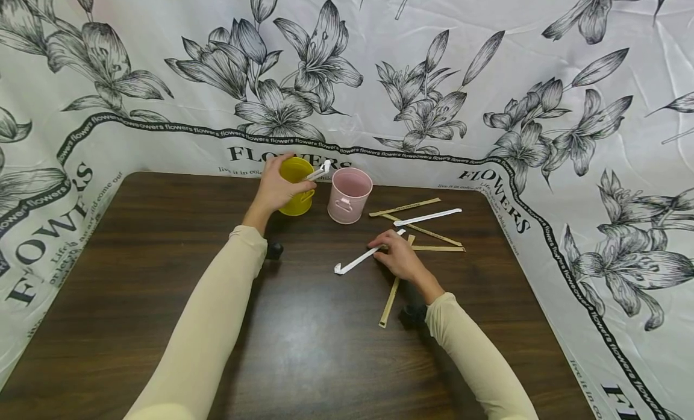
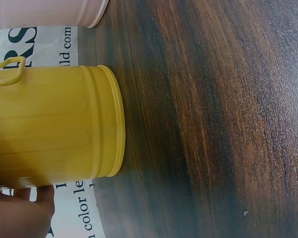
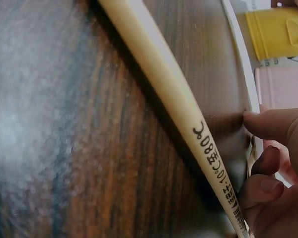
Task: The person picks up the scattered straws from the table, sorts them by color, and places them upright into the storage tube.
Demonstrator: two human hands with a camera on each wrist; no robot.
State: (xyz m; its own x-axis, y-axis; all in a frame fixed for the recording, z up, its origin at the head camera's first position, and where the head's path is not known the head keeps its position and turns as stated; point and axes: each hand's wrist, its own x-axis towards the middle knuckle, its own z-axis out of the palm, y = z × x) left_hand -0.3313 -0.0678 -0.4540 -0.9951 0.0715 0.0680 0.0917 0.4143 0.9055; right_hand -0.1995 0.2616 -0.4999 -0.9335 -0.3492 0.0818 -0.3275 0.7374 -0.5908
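My left hand (image 1: 276,188) holds the small yellow bucket (image 1: 297,204), thumb at the front and fingers round its left side. Bent white ends of straws (image 1: 320,172) stick out over its rim to the right. In the left wrist view the bucket (image 2: 54,124) stands on the table, some fingertips (image 2: 44,198) against its side. My right hand (image 1: 400,254) pinches a thin white straw (image 1: 355,263) with a folded end, low over the table. Close by, a yellowish printed straw (image 1: 390,302) lies under the hand; its lettering shows in the right wrist view.
A pink bucket (image 1: 347,206) with a small handle stands just right of the yellow one. Several yellowish straws (image 1: 406,206) and another white straw (image 1: 428,217) lie crossed on the brown table (image 1: 325,347). A flower-printed white cloth (image 1: 423,125) borders the table.
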